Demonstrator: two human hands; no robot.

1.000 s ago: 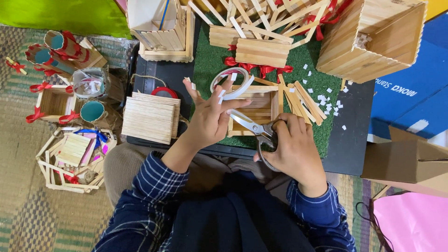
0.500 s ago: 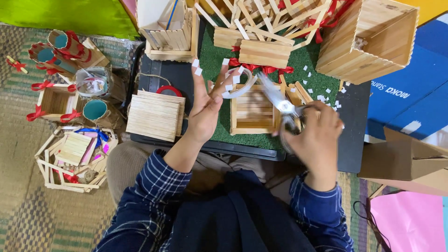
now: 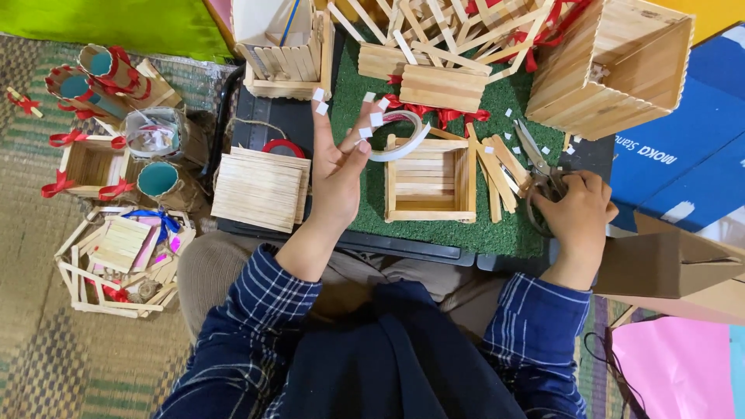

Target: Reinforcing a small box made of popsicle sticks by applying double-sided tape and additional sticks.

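Scissors (image 3: 538, 172) handles hidden inside right hand (image 3: 576, 213); wooden box (image 3: 613, 66) cropped at top.

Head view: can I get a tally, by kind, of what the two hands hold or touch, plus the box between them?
scissors, in the right hand: 1
tape roll, at the left hand: 1
white tape pieces, stuck on the left fingertips: 6, as far as shows
open stick box, between the hands: 1
Total: 9
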